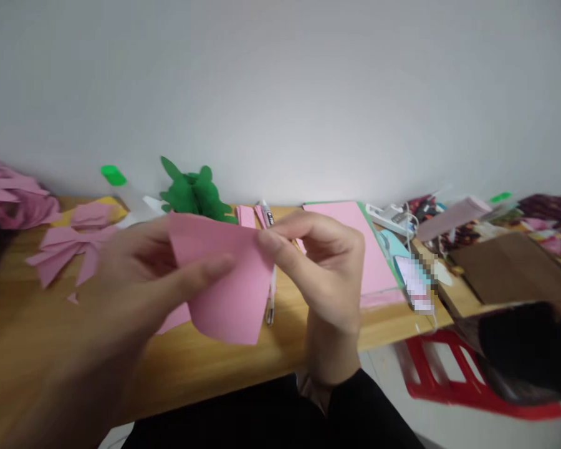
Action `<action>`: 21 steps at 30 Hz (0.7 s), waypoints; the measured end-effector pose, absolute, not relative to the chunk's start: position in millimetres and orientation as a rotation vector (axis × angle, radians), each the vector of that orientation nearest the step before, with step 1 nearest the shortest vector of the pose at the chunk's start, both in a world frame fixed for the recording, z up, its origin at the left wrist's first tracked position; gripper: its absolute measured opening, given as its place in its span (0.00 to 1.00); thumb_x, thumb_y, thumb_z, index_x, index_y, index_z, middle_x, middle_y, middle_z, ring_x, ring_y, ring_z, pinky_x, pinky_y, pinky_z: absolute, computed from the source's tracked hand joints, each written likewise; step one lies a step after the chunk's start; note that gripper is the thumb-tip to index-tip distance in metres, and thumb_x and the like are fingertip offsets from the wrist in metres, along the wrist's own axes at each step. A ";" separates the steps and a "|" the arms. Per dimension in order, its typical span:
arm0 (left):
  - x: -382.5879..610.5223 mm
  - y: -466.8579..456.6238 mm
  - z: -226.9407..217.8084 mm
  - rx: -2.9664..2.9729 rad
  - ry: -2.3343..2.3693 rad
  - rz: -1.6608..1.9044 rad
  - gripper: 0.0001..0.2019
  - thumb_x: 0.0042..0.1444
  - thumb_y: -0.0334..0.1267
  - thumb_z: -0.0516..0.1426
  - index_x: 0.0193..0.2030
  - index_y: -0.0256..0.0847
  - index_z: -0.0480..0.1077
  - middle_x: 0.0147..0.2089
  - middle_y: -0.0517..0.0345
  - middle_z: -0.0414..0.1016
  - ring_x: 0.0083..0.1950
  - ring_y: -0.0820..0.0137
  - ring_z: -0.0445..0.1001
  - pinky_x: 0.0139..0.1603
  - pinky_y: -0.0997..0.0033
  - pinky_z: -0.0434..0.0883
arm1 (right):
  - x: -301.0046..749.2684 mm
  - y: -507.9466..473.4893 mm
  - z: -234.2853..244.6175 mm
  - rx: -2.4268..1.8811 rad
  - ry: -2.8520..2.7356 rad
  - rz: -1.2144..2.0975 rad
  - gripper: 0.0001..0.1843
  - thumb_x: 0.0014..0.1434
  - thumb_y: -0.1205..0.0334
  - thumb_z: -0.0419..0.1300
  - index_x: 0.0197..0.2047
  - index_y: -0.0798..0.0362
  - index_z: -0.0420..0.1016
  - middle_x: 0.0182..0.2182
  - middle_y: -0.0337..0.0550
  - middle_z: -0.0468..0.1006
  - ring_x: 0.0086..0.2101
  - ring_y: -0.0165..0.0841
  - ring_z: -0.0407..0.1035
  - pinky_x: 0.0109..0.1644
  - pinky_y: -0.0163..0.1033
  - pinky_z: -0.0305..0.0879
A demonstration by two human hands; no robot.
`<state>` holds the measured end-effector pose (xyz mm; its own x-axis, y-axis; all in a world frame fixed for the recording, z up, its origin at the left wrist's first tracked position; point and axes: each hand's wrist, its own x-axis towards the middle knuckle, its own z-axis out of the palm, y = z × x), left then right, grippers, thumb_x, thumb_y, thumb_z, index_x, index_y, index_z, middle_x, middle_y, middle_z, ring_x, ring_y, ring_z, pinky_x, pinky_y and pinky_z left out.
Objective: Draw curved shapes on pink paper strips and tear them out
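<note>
Head view: the left hand (pixel 135 274) and right hand (pixel 327 262) each pinch the pink paper (pixel 224 274) in a closed grip, holding it above the wooden surface (pixel 23 324). A pen (pixel 270 299) lies just behind it, with green paper leaves (pixel 194 190) and a pink sheet (pixel 369 249) farther back

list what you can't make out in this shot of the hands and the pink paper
1. Head view: the pen is mostly hidden behind the pink paper held by the left hand and right hand.
2. Head view: motion blur smears the left hand, so its finger placement is unclear.
3. Head view: the phone screen is pixelated and unreadable.
4. Head view: the pink paper flower is cut off by the left edge.
</note>
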<state>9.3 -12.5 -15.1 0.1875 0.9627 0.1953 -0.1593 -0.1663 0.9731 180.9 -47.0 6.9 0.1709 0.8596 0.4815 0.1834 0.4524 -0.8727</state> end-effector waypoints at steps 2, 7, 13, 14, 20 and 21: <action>16.5 -16.5 -11.8 1.374 0.876 1.196 0.04 0.49 0.39 0.68 0.30 0.43 0.80 0.25 0.61 0.78 0.26 0.70 0.76 0.21 0.78 0.72 | 181.9 -44.0 2.1 -1.040 -1.322 0.621 0.06 0.56 0.63 0.68 0.28 0.49 0.79 0.25 0.35 0.79 0.27 0.28 0.71 0.32 0.37 0.71; 15.2 -7.3 -11.9 1.405 0.850 1.150 0.05 0.49 0.40 0.67 0.27 0.42 0.80 0.23 0.59 0.77 0.22 0.71 0.73 0.17 0.79 0.69 | 183.5 -38.6 -7.9 -1.055 -1.258 0.606 0.07 0.57 0.60 0.68 0.27 0.49 0.79 0.22 0.35 0.77 0.24 0.27 0.68 0.27 0.35 0.68; 14.5 -5.9 -7.6 1.343 0.753 1.222 0.02 0.50 0.36 0.66 0.32 0.45 0.81 0.31 0.56 0.83 0.29 0.67 0.80 0.25 0.76 0.75 | 184.9 -38.5 -8.9 -1.011 -1.180 0.544 0.06 0.55 0.64 0.68 0.27 0.47 0.80 0.23 0.35 0.79 0.26 0.28 0.72 0.29 0.33 0.70; 14.8 -5.9 -6.9 1.333 0.745 1.224 0.02 0.50 0.36 0.65 0.32 0.44 0.81 0.31 0.55 0.83 0.29 0.67 0.80 0.25 0.76 0.76 | 184.9 -38.9 -8.8 -1.010 -1.175 0.537 0.06 0.55 0.64 0.68 0.27 0.47 0.80 0.23 0.35 0.79 0.26 0.28 0.72 0.30 0.34 0.70; 13.4 -3.6 -6.0 1.329 0.765 1.279 0.02 0.48 0.37 0.66 0.30 0.45 0.81 0.30 0.56 0.83 0.27 0.66 0.80 0.23 0.75 0.75 | 184.0 -43.0 -6.4 -0.991 -1.165 0.526 0.06 0.56 0.64 0.68 0.28 0.46 0.80 0.24 0.35 0.80 0.26 0.29 0.74 0.30 0.34 0.71; 12.8 -3.1 -6.4 1.328 0.765 1.292 0.02 0.48 0.37 0.66 0.30 0.45 0.81 0.30 0.56 0.83 0.27 0.67 0.80 0.23 0.75 0.75 | 184.1 -43.8 -5.7 -0.991 -1.163 0.519 0.06 0.56 0.64 0.68 0.28 0.46 0.80 0.24 0.35 0.80 0.26 0.29 0.74 0.29 0.34 0.71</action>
<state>12.8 -3.1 -6.4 0.2033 0.9439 0.2603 -0.2258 -0.2135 0.9505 184.1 -43.8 -5.7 0.3507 0.7830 0.5138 0.1404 0.4985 -0.8555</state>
